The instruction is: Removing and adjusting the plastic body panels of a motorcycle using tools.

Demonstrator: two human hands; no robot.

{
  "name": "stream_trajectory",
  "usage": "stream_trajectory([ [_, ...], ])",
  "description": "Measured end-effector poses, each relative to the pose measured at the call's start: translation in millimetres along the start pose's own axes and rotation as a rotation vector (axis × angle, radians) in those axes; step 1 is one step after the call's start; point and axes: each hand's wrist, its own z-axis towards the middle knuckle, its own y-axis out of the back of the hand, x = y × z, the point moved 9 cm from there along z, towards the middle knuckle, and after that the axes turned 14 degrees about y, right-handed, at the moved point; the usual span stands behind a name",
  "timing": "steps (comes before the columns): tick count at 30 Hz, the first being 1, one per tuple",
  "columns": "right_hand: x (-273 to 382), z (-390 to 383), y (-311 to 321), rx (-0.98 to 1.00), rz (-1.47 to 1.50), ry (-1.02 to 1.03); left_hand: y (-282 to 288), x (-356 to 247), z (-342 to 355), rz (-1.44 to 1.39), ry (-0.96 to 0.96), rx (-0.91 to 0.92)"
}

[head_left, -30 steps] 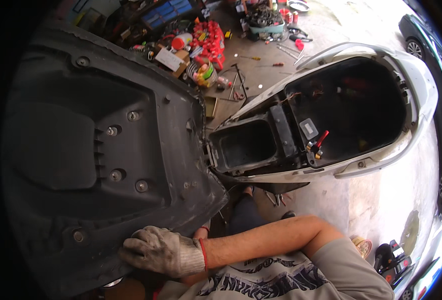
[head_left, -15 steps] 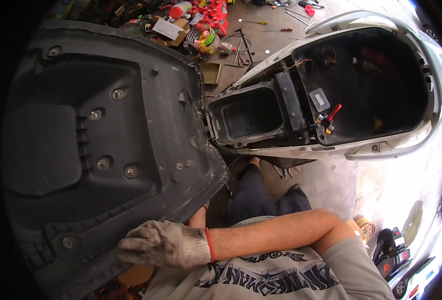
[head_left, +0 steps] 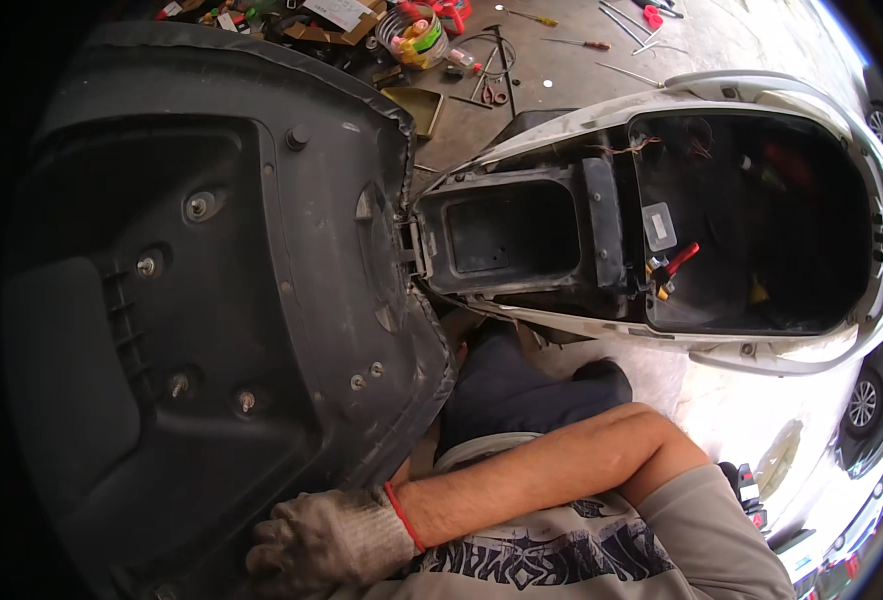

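Stained grey concrete floor (head_left: 582, 70) spreads around a scooter with its seat hinged wide open. At the left lies the black moulded-plastic seat underside (head_left: 232, 300), beside the body rather than over it. It looms larger than half a second ago, while the compartments keep about their size; that suggests the seat has tipped closer to the head, leaving both openings uncovered. The right hand (head_left: 332, 540), in a grimy knitted glove with a red wristband (head_left: 400, 512), rests knuckles-up at its near edge; the fingertips are hidden, so I cannot tell whether they grip it. The left hand is out of sight.

Matte plastic dips into rounded hollows with silver threaded studs (head_left: 200, 206), bordered by crinkled covering. Past the hinge come a boxy black tray (head_left: 522, 220), then a deep oval black storage well (head_left: 722, 180) framed by glossy white bodywork (head_left: 812, 355). Farther out lie a shallow olive tray (head_left: 417, 110) and a slim screwdriver with an orange-brown handle (head_left: 597, 45)
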Motion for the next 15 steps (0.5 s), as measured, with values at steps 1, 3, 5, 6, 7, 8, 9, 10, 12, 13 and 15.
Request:
stream_trajectory([
  [1,-2,0,-4,-0.010,0.065,-0.019,-5,2,1,-0.028,0.008,0.000],
  [3,-4,-2,-11,-0.015,0.140,-0.039,-15,7,3,-0.087,0.023,-0.001],
  [5,1,-8,-10,-0.059,0.206,-0.052,-23,22,4,-0.165,0.029,-0.020],
  [6,4,-10,-12,-0.050,0.225,-0.044,-26,31,3,-0.204,0.032,-0.032],
  [7,7,-15,-6,-0.131,0.203,-0.013,-34,38,2,-0.242,0.033,-0.041],
  [8,9,-21,0,-0.214,0.180,0.016,-42,44,0,-0.277,0.034,-0.050],
  [9,9,-24,2,-0.333,0.371,0.066,-44,51,-4,-0.300,0.040,-0.057],
  [10,12,-28,-2,-0.338,0.376,0.066,-47,57,-8,-0.320,0.046,-0.061],
  [12,15,-36,3,-0.366,0.138,0.015,-55,56,-12,-0.357,0.049,-0.063],
  [13,21,-35,12,-0.362,0.141,0.025,-59,51,-11,-0.382,0.042,-0.066],
  [15,24,-36,12,-0.191,0.219,-0.038,-69,42,-5,-0.498,0.064,-0.079],
])
